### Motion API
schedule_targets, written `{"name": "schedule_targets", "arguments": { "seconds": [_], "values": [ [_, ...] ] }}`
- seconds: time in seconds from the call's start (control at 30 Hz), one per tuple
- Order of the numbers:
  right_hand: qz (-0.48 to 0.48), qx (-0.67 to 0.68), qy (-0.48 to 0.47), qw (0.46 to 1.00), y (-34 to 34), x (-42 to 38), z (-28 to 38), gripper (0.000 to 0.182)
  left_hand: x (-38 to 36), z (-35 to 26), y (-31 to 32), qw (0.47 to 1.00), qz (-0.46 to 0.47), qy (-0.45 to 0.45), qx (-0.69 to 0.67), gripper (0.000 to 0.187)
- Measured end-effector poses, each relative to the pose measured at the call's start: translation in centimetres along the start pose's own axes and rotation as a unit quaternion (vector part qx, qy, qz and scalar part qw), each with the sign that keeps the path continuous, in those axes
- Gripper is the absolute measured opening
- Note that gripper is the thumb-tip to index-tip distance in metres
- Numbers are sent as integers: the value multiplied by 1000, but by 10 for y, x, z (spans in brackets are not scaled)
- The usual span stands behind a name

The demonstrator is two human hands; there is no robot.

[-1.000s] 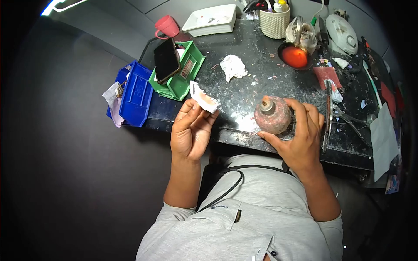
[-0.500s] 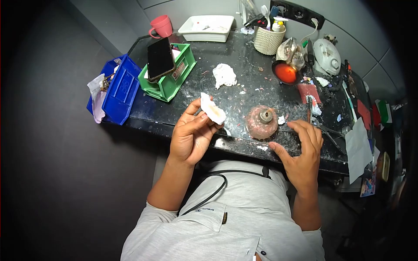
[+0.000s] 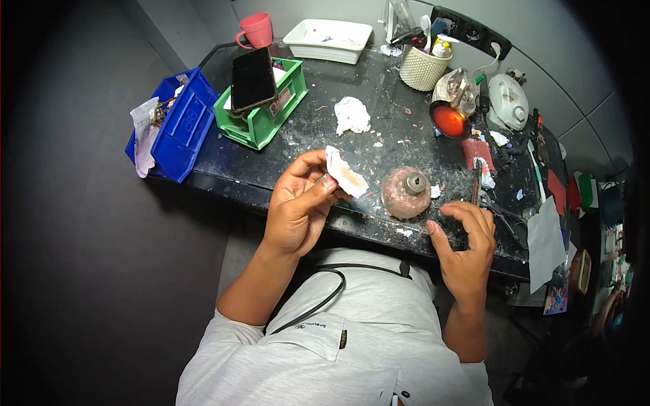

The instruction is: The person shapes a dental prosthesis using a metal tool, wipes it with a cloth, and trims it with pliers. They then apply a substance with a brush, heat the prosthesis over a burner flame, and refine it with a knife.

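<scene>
My left hand pinches a white, irregular plaster-like piece with a faint tan patch, held above the table's front edge. My right hand hovers at the front edge with thumb and fingers apart and nothing visible between them. Between my hands stands a round, pink-stained spirit lamp with a metal wick holder; no flame shows. Behind it, a white crumpled lump lies on the table. Just beyond my right fingers is a slim tool with a brownish handle, partly hidden.
A green bin carries a phone; a blue bin sits at the left edge. Along the back are a pink mug, white tray and woven holder. A dark dish with orange-red contents stands right.
The view has shifted slightly. My left hand has brought the white piece a little to the right and tilted it. My right hand stays near the lamp, its fingers slightly more curled.
</scene>
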State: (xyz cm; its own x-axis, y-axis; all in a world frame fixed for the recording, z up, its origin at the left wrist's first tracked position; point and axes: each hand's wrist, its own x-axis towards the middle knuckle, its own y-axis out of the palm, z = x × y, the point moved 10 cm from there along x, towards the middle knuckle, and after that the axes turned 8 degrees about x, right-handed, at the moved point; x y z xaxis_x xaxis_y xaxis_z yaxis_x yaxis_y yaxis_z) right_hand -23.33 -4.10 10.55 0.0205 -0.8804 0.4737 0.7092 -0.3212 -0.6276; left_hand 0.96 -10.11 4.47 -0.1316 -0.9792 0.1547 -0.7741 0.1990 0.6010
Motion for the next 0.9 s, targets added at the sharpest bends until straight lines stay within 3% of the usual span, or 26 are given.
{"name": "schedule_targets", "arguments": {
  "seconds": [0.3,0.47,0.7,0.87,0.9],
  "values": [
    [-11,0,15,1000,-7,-2,-10,23,1,13,-2,997,-11,-56,53,49],
    [-8,-21,27,999,-16,-1,-20,23,2,15,-1,997,10,-52,61,48],
    [10,-165,89,982,-34,-6,-46,28,-1,11,6,997,7,-42,68,51],
    [-87,-95,157,979,-73,-13,-76,21,-5,2,12,995,35,-27,92,50],
    [-92,-118,136,979,-80,-13,-81,19,-6,1,13,995,33,-28,91,50]
  ]
}}
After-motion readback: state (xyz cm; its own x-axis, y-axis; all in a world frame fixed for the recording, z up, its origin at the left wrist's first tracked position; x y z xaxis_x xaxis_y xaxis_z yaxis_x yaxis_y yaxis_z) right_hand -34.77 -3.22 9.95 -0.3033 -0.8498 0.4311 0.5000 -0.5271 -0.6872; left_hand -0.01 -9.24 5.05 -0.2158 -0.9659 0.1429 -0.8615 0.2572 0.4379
